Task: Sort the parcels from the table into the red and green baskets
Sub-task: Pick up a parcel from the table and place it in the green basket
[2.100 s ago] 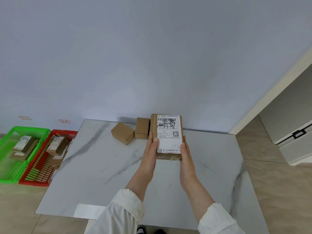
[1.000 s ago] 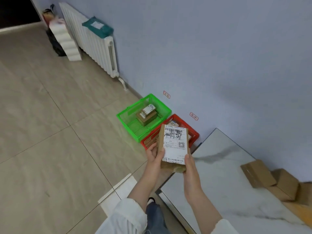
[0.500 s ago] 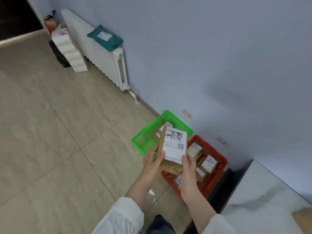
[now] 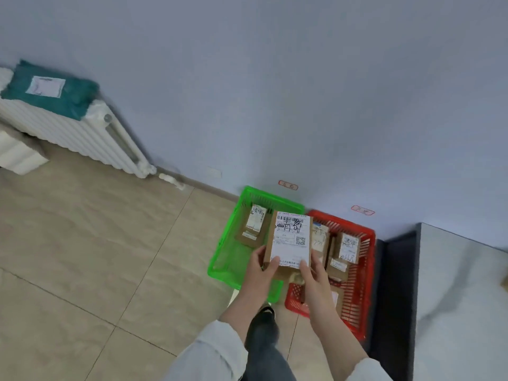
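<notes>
I hold a brown cardboard parcel with a white shipping label, face up, above the gap between the two floor baskets. My left hand grips its lower left corner and my right hand grips its lower right corner. The green basket sits on the floor at the left and holds one labelled parcel. Right of it, the red basket holds several labelled parcels. Part of both baskets is hidden behind the held parcel and my hands.
The marble table edge is at the right, with a dark side panel facing the red basket. A white radiator with a teal bag on it stands at the left wall. Two small red tags are on the wall above the baskets.
I turned from the table toward the baskets, carrying the parcel in both hands. The baskets now lie directly under and ahead of the parcel, and the table has slid out to the right.
</notes>
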